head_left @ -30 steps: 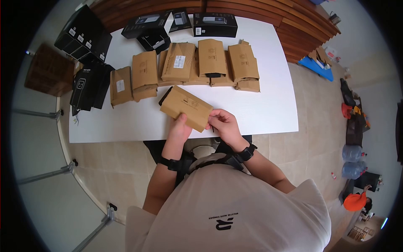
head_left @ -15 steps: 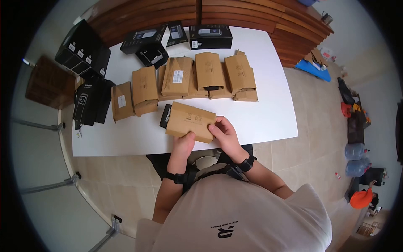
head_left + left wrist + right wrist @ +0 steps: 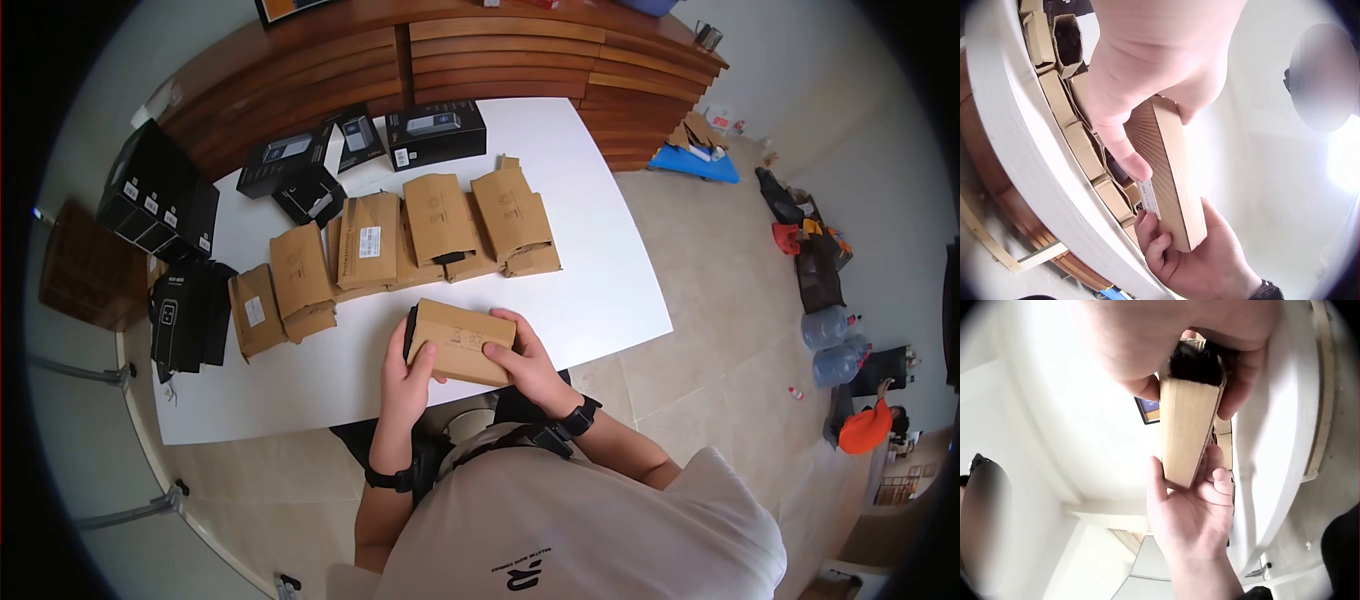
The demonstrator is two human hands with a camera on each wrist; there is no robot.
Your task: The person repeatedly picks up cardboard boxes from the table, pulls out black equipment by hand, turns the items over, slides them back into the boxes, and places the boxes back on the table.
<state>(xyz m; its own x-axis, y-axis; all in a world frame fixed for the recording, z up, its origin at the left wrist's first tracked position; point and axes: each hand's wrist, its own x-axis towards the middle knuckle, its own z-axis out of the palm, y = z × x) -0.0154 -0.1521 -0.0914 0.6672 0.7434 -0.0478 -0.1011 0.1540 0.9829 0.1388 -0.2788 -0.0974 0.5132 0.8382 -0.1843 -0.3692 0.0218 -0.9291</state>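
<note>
A brown cardboard box (image 3: 465, 345) with printed marks is held between both hands over the near edge of the white table (image 3: 600, 325). My left hand (image 3: 402, 378) grips its left end, thumb on the upper face. At the right end my right hand (image 3: 532, 365) holds it, thumb pressed on top. A strip of black (image 3: 410, 335) shows at the box's left end. In the right wrist view, a black thing (image 3: 1194, 362) fills the open end near the right hand. A white label (image 3: 1149, 199) is on the face seen in the left wrist view.
Several brown boxes (image 3: 370, 240) lie in an overlapping row beyond the hands. Black printed boxes (image 3: 437, 135) stand at the back, and more black boxes (image 3: 160, 195) are stacked at the left. A wooden cabinet (image 3: 500, 65) stands behind the table.
The black object stuck out of the box's left end half a second ago; less of it shows now. My left hand has moved up to that end. The head view has shifted.
</note>
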